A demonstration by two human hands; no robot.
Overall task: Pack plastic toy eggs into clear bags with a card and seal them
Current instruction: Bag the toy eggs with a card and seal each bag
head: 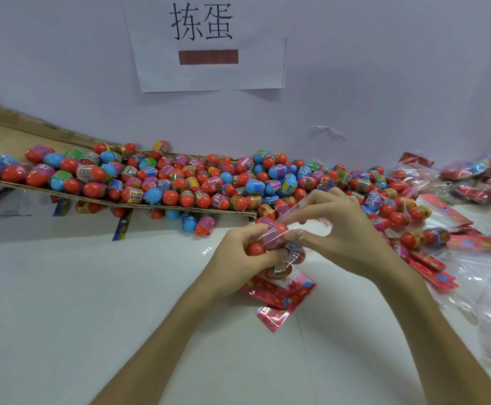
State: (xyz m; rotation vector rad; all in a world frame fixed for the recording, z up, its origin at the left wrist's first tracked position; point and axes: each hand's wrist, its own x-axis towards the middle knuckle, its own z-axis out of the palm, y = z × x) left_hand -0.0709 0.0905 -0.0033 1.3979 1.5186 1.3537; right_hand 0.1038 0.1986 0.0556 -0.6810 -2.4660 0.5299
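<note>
The clear bag, held over the table with its long axis running from far mouth to red card nearest the person, is gripped round its eggs by the curled left hand and pinched by the right hand, below a wall sheet reading "拣蛋".

We face a pale, lilac-tinted wall beyond the fingers. Above them a white paper sign hangs on it, with two black characters and a brownish-red bar. Below and to the left of the fingers spreads the glossy white bench, evenly lit, with a small glare spot just left of them.
</note>
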